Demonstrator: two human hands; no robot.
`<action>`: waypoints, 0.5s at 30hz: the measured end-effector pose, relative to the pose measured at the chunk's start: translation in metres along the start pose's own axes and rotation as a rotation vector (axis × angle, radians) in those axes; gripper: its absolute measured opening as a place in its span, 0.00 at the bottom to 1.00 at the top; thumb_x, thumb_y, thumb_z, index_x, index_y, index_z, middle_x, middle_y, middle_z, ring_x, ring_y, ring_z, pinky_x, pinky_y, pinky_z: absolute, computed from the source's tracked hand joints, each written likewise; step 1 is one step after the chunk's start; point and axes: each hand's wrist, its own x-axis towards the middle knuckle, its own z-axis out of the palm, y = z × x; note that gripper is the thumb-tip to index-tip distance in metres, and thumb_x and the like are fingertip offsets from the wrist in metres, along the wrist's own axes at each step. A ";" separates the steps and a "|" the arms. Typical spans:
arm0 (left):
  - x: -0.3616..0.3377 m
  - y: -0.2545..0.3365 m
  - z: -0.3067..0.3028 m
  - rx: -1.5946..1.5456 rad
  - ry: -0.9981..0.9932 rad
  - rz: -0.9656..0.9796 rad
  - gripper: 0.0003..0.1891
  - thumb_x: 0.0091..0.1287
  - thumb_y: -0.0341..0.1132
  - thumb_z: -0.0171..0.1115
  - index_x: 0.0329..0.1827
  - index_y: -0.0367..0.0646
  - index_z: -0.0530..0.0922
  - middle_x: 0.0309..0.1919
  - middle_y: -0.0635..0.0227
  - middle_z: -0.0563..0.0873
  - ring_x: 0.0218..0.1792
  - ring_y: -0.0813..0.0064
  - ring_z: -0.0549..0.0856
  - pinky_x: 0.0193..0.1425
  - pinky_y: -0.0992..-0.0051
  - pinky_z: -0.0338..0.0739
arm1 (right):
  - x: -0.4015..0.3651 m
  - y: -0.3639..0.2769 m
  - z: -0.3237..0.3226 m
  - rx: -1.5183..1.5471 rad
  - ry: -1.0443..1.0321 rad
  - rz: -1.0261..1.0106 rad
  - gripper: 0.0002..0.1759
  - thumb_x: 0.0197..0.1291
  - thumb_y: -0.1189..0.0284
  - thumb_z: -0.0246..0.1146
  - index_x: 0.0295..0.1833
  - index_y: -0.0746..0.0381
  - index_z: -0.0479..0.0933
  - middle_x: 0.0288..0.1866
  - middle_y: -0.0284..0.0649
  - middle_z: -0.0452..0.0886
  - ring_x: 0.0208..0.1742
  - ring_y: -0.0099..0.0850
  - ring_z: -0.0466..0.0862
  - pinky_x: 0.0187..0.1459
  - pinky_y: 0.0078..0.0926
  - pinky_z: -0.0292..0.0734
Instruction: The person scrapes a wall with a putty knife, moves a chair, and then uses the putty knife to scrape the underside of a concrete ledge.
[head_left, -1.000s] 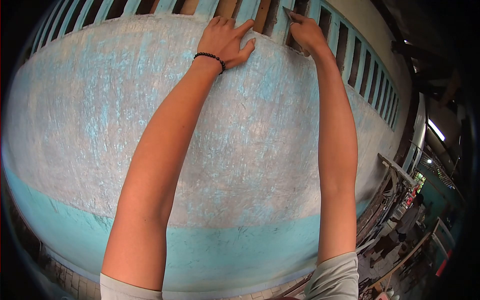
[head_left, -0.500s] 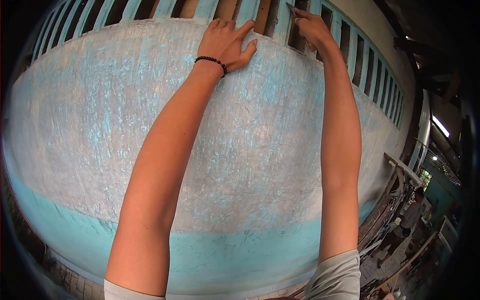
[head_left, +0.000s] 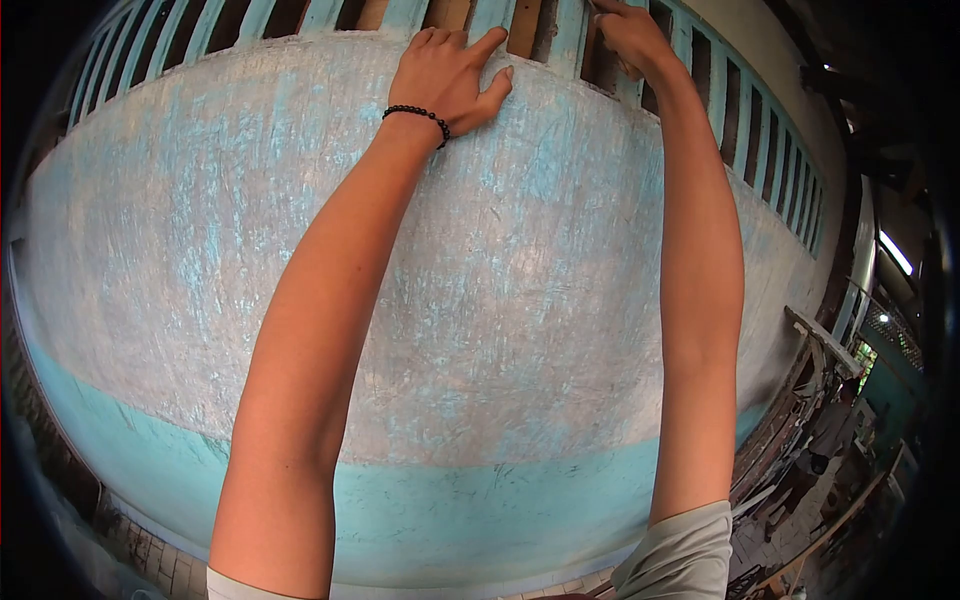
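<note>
My left hand point(head_left: 445, 80), a black bead bracelet point(head_left: 420, 112) on its wrist, rests with fingers spread on the upper edge of a wall point(head_left: 480, 260) with patchy, worn blue paint. Its fingertips reach the base of the blue slats point(head_left: 490, 18). My right hand point(head_left: 637, 42) is raised at the slats farther right, its fingers closed on a thin-bladed tool. Little of that tool shows now, as the hand is at the top border of the view; the blade is clearer in the earlier picture.
A turquoise band point(head_left: 480, 510) runs along the wall's bottom, above a tiled floor point(head_left: 165, 560). Stacked wooden pieces point(head_left: 790, 430) and a plank point(head_left: 825, 535) stand at the right. A person point(head_left: 810, 465) is in the background there.
The view has shifted slightly, with the right side of the scene moving rightward. My right hand sits higher and farther right in the picture. My left hand stays at the wall's top edge.
</note>
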 end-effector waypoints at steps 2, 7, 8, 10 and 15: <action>0.000 0.000 0.000 0.002 -0.009 -0.003 0.27 0.73 0.54 0.52 0.73 0.57 0.74 0.50 0.46 0.88 0.56 0.48 0.85 0.75 0.55 0.69 | -0.029 -0.054 -0.024 0.250 -0.044 0.195 0.37 0.61 0.75 0.48 0.79 0.58 0.72 0.53 0.54 0.87 0.24 0.36 0.76 0.29 0.38 0.76; 0.000 0.002 -0.001 0.032 -0.007 -0.006 0.28 0.74 0.54 0.51 0.74 0.57 0.74 0.51 0.47 0.88 0.57 0.47 0.85 0.75 0.55 0.69 | -0.027 -0.057 -0.036 0.219 -0.133 0.231 0.39 0.58 0.77 0.47 0.78 0.57 0.73 0.28 0.40 0.77 0.18 0.30 0.66 0.21 0.34 0.64; 0.001 0.002 -0.002 0.027 -0.021 -0.012 0.28 0.74 0.54 0.51 0.74 0.57 0.74 0.51 0.47 0.88 0.57 0.47 0.84 0.75 0.54 0.69 | -0.032 -0.061 -0.038 0.217 -0.131 0.223 0.39 0.58 0.77 0.47 0.78 0.57 0.73 0.25 0.37 0.74 0.17 0.28 0.64 0.19 0.34 0.62; 0.002 0.002 -0.003 0.003 -0.043 -0.016 0.28 0.74 0.54 0.51 0.74 0.57 0.74 0.51 0.47 0.88 0.58 0.47 0.84 0.75 0.54 0.69 | -0.037 -0.067 -0.039 0.247 -0.101 0.271 0.39 0.57 0.77 0.47 0.78 0.56 0.74 0.24 0.36 0.72 0.17 0.27 0.63 0.19 0.33 0.61; 0.001 0.002 -0.002 0.024 -0.052 -0.022 0.27 0.74 0.54 0.51 0.74 0.57 0.73 0.51 0.47 0.88 0.58 0.46 0.84 0.76 0.53 0.69 | -0.009 -0.053 -0.033 0.289 -0.127 0.220 0.39 0.59 0.77 0.46 0.79 0.55 0.73 0.24 0.35 0.72 0.17 0.26 0.61 0.20 0.32 0.60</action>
